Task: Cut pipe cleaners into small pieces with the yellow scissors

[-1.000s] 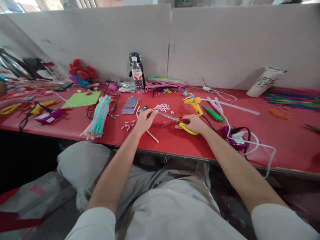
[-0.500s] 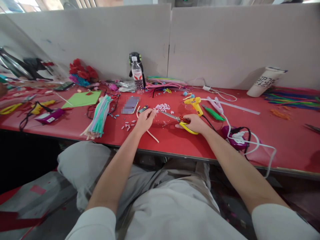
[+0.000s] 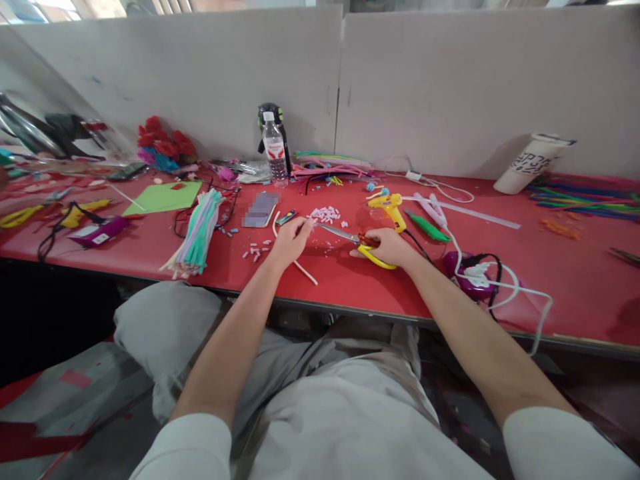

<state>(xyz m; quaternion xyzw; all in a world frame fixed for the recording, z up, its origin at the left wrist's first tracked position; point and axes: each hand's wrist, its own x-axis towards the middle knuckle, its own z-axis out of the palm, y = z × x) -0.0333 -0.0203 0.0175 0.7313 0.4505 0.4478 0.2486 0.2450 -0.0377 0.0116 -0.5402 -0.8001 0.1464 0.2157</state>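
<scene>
My right hand [image 3: 387,247] is wrapped round the yellow and red handles of scissors [image 3: 341,232], whose blades point left. The blade tips lie at the fingertips of my left hand [image 3: 293,240], which is closed in a pinch; what it pinches is too small to make out. Just behind the blades is a pile of small pale pink pieces [image 3: 326,215]. More pink bits [image 3: 257,252] lie scattered left of my left hand. A cream-coloured stem [image 3: 306,273] curves on the red table below that hand.
Bundled pastel stems [image 3: 200,233] and a phone [image 3: 261,210] lie to the left. Behind stands a water bottle [image 3: 275,150]. A yellow glue gun [image 3: 390,210], green tool [image 3: 429,227] and purple power block [image 3: 470,275] with cables are on the right; a white tumbler [image 3: 531,163] leans farther right.
Both hands stay nearly in place, and the scissor blades look slightly more closed. At the far left edge, another person's hand has moved mostly out of view.
</scene>
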